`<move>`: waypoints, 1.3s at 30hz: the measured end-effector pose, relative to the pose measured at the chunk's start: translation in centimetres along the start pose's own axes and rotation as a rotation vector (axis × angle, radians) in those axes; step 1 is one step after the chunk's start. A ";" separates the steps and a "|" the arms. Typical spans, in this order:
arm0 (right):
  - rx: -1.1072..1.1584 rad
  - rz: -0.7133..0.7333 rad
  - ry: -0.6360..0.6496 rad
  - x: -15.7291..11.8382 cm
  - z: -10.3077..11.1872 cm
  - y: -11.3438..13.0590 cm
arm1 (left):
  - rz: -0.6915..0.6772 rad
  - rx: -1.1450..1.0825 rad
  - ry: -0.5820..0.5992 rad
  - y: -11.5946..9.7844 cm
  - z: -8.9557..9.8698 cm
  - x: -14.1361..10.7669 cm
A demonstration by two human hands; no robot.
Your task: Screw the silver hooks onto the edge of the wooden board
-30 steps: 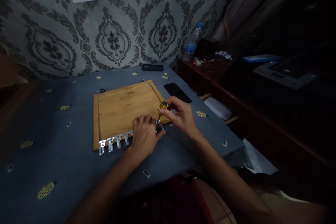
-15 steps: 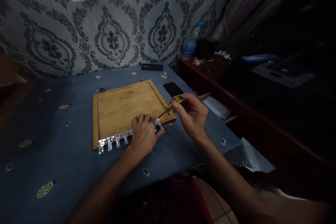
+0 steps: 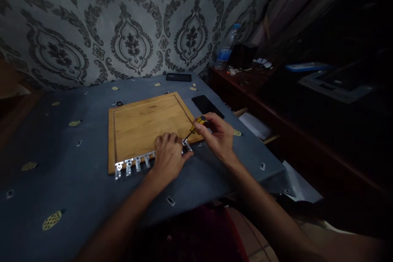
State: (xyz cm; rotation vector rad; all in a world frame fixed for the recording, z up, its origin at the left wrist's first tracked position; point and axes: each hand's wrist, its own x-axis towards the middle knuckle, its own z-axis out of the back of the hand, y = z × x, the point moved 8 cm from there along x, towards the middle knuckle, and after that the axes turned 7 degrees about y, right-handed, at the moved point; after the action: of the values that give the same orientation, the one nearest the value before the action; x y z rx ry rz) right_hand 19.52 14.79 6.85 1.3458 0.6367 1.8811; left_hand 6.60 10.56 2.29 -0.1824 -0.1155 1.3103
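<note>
A wooden board (image 3: pixel 147 123) with a raised border lies on the blue patterned tablecloth. Along its front edge runs a metal hook rail (image 3: pixel 138 161) with several hooks. My left hand (image 3: pixel 168 157) is closed over the rail's right part, pressing it against the board and hiding some hooks. Between the fingers of my right hand (image 3: pixel 217 137) is a yellow and black screwdriver (image 3: pixel 198 123), slanting down to the left. Its tip is at the rail's right end, by the last hook (image 3: pixel 187 145).
A black phone (image 3: pixel 207 105) lies right of the board, and a dark flat case (image 3: pixel 178 77) is near the wall. On the brown side table (image 3: pixel 219 74) stands a water bottle (image 3: pixel 225 49). An open drawer (image 3: pixel 256 125) holds white paper.
My right hand has moved down and left with the screwdriver, bringing its tip onto the rail's right end. More of the phone shows. My left hand has stayed in place.
</note>
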 end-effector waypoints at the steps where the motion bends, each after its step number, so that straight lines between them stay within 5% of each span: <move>1: -0.004 -0.001 0.002 0.0 0.0 0.0 | 0.001 -0.001 -0.002 0.0 0.0 0.0; 9: -0.014 0.013 0.054 0.3 -0.4 0.4 | -0.001 -0.023 -0.005 0.0 0.0 0.0; 18: -0.047 0.101 0.286 2.0 -1.3 2.2 | 0.004 -0.023 0.003 0.1 0.0 0.1; 34: -0.148 0.147 0.089 1.2 -1.4 2.6 | -0.007 -0.024 -0.006 0.1 -0.2 0.1; 39: -0.106 0.058 0.157 1.5 -1.4 2.0 | -0.011 -0.018 -0.025 0.1 -0.2 0.0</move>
State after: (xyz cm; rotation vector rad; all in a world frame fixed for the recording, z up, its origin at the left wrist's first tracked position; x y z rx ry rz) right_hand 17.36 14.80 8.74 1.1694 0.5722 2.0520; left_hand 6.57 10.57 2.10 -0.1808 -0.1495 1.3011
